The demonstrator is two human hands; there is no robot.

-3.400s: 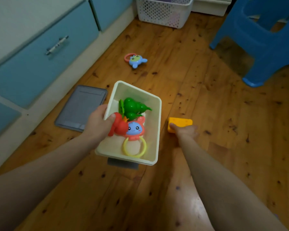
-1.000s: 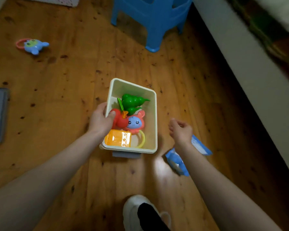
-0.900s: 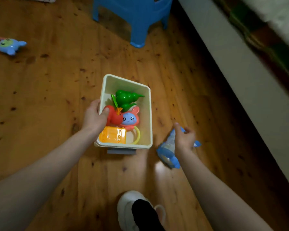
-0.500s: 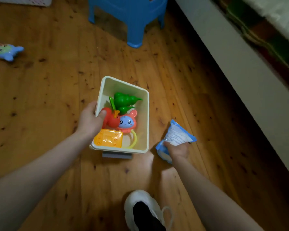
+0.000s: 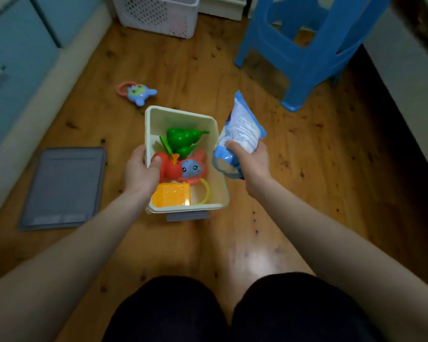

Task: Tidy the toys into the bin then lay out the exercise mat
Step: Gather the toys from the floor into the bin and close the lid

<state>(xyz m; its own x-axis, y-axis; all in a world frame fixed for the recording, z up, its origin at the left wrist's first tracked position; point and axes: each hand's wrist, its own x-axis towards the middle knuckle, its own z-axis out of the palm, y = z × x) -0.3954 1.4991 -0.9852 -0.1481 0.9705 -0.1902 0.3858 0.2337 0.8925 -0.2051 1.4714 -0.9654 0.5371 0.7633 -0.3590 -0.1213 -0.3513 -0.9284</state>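
My left hand [image 5: 140, 172] grips the left rim of a cream bin [image 5: 221, 186], thumb inside, holding it above the wooden floor. Inside lie a green toy [image 5: 182, 139], a red toy [image 5: 169, 170], a pink-and-blue rattle with a yellow ring [image 5: 193, 167] and an orange block [image 5: 171, 197]. My right hand [image 5: 251, 160] grips a blue-and-white packet [image 5: 241, 130], held upright just right of the bin's rim. A blue rattle toy with a pink ring [image 5: 137, 93] lies on the floor beyond the bin.
A flat grey pad [image 5: 63, 188] lies on the floor at left, beside blue cabinets [image 5: 15, 58]. A white perforated basket [image 5: 158, 14] stands at the back. A blue plastic stool [image 5: 299, 45] stands at back right. My dark-clad knees [image 5: 232, 312] fill the bottom.
My right hand took the packet off the floor and lifted it up beside the bin. The view swung left, bringing the grey pad, cabinets and basket back in.
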